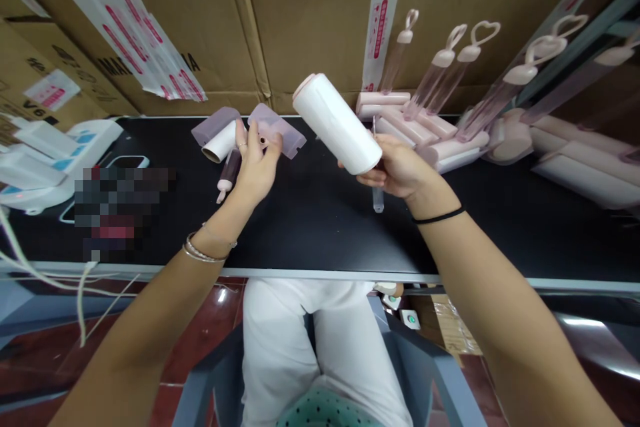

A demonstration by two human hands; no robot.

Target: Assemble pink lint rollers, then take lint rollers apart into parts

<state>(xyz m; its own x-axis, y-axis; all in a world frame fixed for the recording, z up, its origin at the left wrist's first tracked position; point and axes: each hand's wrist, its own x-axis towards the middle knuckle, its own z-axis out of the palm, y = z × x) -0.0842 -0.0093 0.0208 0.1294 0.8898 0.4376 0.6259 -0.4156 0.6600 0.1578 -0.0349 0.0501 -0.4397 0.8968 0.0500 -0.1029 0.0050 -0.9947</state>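
Observation:
My right hand [395,163] is closed around the lower end of a white lint roller [337,123], which tilts up to the left above the table. Below those fingers a narrow clear piece [379,200] shows; whether it is held too is unclear. On the left, my left hand [257,163] has its thumb and fingers on a translucent purple plastic cover [287,130]. Close beside that hand lie a smaller white roll [220,141] with a cardboard core, another purple cover [213,123] and a dark translucent handle with a pink end [227,177].
Several pink lint rollers [407,123] with long clear handles and heart-shaped loops stand at the right back. Far left are a white power strip [65,160] with plugs, a phone and white cables [83,300]. Cardboard boxes [310,27] form the back wall behind the black table [320,233].

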